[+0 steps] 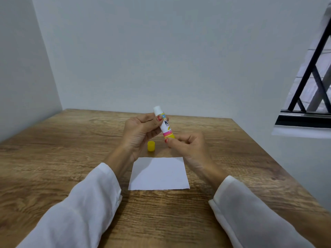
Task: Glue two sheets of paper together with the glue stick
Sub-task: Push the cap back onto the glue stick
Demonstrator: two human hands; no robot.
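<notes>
From my feed: left hand (141,129) gripping uncapped glue stick (164,123), right hand (186,144) pinching its base, yellow cap (151,146) on table (53,167) beside paper (159,173).

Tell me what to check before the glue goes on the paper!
1. Cap off: ok. The yellow cap stands on the table, apart from the stick.
2. Glue showing: ok. White glue tops the glue stick.
3. Firm hold: ok. The left hand grips the tube; the right hand pinches its yellow base.
4. Paper flat: ok. The paper lies flat, nothing on it.
5. Two sheets there: cannot tell. It may be one sheet or a stack.
</notes>
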